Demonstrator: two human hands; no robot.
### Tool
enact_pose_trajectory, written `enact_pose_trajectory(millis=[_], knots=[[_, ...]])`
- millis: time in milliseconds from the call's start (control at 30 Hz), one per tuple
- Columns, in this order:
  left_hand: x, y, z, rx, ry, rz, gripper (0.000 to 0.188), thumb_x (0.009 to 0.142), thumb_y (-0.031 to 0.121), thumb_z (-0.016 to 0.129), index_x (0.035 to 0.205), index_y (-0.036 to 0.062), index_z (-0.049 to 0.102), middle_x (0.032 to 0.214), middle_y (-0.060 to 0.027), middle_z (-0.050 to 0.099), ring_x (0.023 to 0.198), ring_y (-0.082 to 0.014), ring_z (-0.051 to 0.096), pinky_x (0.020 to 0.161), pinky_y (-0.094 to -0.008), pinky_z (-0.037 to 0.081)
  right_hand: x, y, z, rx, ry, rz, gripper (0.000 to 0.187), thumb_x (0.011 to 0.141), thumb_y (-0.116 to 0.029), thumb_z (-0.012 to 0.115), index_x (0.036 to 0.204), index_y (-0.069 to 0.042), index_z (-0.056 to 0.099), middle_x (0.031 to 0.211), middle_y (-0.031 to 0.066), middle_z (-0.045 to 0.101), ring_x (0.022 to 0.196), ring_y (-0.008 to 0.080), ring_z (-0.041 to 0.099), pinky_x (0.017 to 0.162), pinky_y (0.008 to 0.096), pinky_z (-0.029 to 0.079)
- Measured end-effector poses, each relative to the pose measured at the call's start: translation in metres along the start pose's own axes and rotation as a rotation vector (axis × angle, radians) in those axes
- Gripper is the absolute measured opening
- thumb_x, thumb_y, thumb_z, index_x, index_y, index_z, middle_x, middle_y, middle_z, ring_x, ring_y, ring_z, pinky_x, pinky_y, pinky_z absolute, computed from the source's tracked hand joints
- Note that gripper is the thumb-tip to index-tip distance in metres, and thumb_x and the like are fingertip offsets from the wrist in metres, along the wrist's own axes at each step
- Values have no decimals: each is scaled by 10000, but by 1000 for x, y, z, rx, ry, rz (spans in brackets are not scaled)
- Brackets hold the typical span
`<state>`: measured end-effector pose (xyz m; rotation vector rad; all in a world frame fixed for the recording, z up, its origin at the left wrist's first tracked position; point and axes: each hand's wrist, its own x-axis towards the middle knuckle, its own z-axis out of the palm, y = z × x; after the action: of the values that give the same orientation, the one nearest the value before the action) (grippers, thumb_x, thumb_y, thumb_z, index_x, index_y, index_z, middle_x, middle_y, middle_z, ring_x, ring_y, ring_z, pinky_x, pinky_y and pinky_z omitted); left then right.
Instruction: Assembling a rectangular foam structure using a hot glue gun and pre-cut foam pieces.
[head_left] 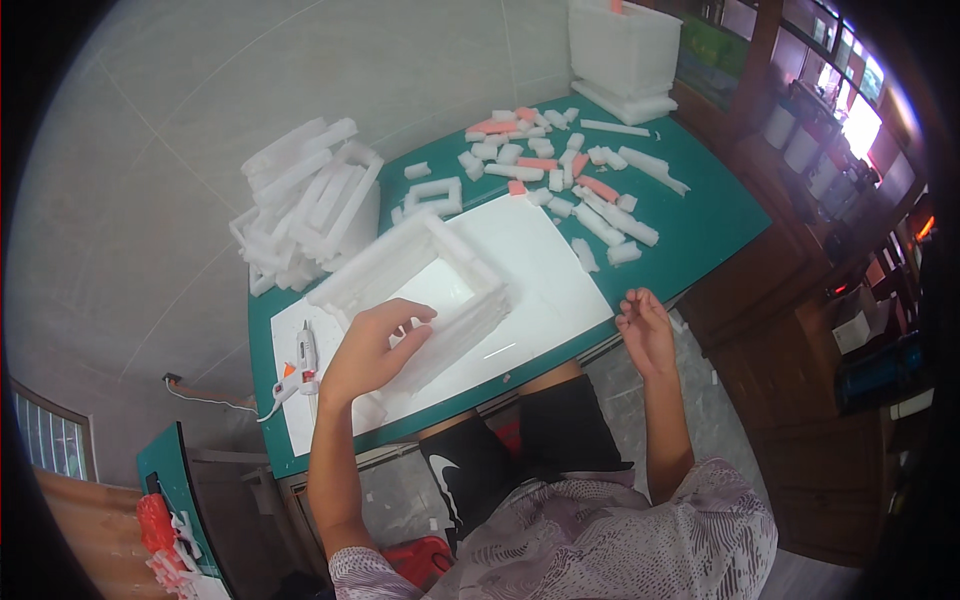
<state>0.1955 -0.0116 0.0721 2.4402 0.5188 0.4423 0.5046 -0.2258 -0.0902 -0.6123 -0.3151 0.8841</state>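
A hollow rectangular box of white foam strips [465,258] stands on the white board [560,290] at the table's front. Over its near left wall is my left hand [370,345], thumb and fingers apart, holding nothing that I can see; whether it touches the foam I cannot tell. My right hand [650,335] is raised past the table's front edge, fingers loosely bent and apart, with nothing visible in them. A white hot glue gun [306,355] with an orange trigger lies left of the box.
A heap of white foam frames [305,195] rises at the back left of the green table [700,215]. Several white and pink foam pieces [535,163] are scattered toward the back right. Behind them stands a tall white foam container [625,50]. The glue gun's cord [215,402] runs to the wall.
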Motion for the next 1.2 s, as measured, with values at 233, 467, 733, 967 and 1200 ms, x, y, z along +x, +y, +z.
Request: enact_pose_trajectory(millis=[233,467,733,967,1200], knots=[[-23,9,-10,-54,174,54,136,838,22,640,967,-2,674,932,-128,688,810,-246,645,743,-307,501,1,-4,27,8,-75,12,247,1014,-257,495,809,-126,452,846,10,453,843,152,456,756,287,383],[-75,3,-20,-113,340,99,104,798,-33,635,895,-30,672,888,-137,692,813,-260,651,760,-317,501,0,-3,38,-275,-229,15,347,1034,-247,446,717,-112,408,714,22,443,675,153,421,662,289,362],[-149,0,-13,-404,468,200,93,739,-60,620,827,-55,648,788,-176,673,674,-256,620,615,-331,476,11,-4,67,-769,-372,-126,339,999,-361,522,1058,-34,591,988,120,621,842,196,579,728,293,467],[-190,-33,-7,-484,630,151,186,865,155,660,835,-13,585,734,-149,611,650,-227,571,605,-314,452,20,-40,110,-522,-386,-133,980,868,-737,426,1560,-179,14,1570,219,190,1353,382,368,999,469,441],[-207,-56,9,-512,709,98,177,889,156,638,883,-5,565,744,-135,587,669,-221,561,620,-313,465,53,-89,97,-688,-246,79,790,965,-645,326,1550,-149,136,1460,235,401,808,220,685,689,288,543]])
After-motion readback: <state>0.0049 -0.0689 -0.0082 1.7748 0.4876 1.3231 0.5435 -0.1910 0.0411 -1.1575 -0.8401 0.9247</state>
